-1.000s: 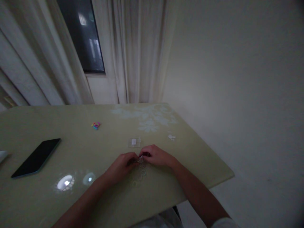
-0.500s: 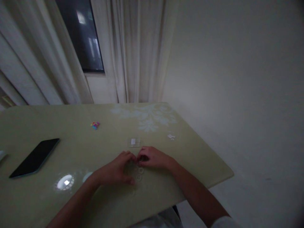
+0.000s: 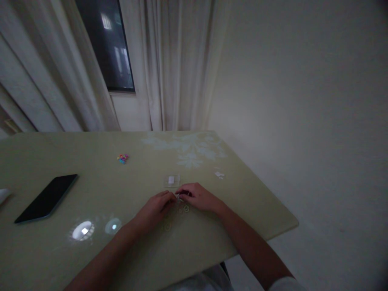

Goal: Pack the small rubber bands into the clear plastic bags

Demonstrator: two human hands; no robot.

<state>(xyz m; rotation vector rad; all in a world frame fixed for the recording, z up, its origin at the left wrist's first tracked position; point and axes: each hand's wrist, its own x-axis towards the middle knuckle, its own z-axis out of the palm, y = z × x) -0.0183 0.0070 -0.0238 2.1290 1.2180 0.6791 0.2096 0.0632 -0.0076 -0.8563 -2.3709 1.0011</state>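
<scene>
Pulled in the thumb of the left hand (image 3: 156, 208) since half a second ago, from a wide spread beside the rings (image 3: 186, 209). Now showing left fingers together, right up against the right hand (image 3: 198, 197); can't tell if gripping on the left. Pinching pale rings at right thumb and fingertips. Working over a glossy greenish table (image 3: 91, 190), with floral print at back. Also on it: tablet (image 3: 47, 199) at left, bright beads (image 3: 123, 158), clear case (image 3: 171, 181) just beyond the hands, white scraps (image 3: 219, 175) to the right. Behind: curtains (image 3: 178, 60), dark window (image 3: 115, 48), pale wall (image 3: 287, 101). Trailing rings from fingertips toward near edge, long axis roughly fore-aft, slanting left; links too small to read.
</scene>
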